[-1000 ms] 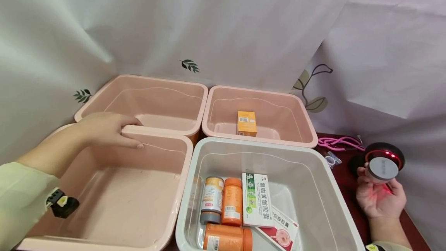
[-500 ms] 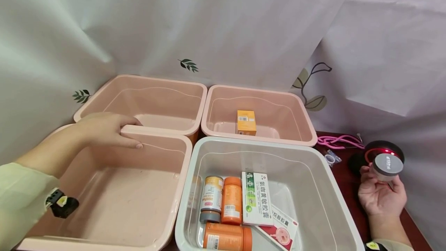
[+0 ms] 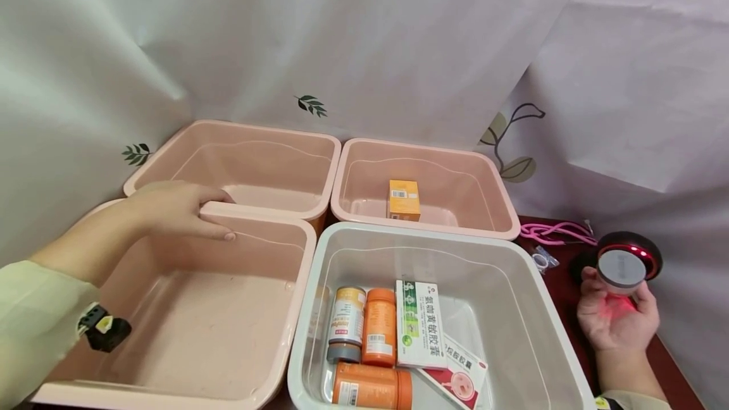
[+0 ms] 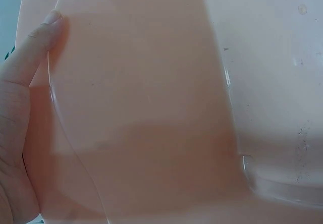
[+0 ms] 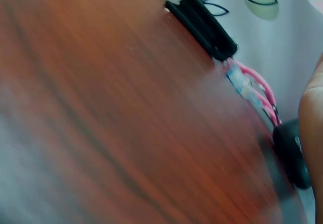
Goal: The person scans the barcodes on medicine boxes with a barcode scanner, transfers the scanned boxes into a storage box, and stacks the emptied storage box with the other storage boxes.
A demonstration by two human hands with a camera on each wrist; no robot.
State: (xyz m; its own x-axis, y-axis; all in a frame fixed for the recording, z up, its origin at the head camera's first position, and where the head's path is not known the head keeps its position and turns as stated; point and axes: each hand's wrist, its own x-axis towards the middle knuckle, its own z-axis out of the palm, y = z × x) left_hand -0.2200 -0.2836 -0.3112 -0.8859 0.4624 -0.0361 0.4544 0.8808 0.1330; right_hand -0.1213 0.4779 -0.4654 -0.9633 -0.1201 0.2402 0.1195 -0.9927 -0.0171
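Note:
My right hand (image 3: 617,321) holds a small jar with a flat grey lid (image 3: 622,268) in its fingertips, palm up. Right behind the jar is a round black scanner (image 3: 650,248) with red lights, and a red glow falls on the palm. Over the far rim of the front-left pink bin (image 3: 222,328) lies my left hand (image 3: 173,211), thumb inside and fingers on the outer side. In the left wrist view the left thumb (image 4: 43,42) presses the bin's inner wall. Only the edge of the right hand (image 5: 313,128) shows in the right wrist view; the jar is out of that picture.
A grey bin (image 3: 512,309) holds orange bottles (image 3: 380,328), a grey-capped bottle (image 3: 347,324) and medicine boxes (image 3: 421,324). Behind it, a pink bin (image 3: 438,155) contains a yellow box (image 3: 404,200). Another pink bin (image 3: 273,144) stands back left. Pink cord (image 3: 558,231) lies near the scanner.
The jar in my right hand shifted right and tipped, then came back left with its lid facing me. Red light shows on the palm again. The left hand stays on the rim.

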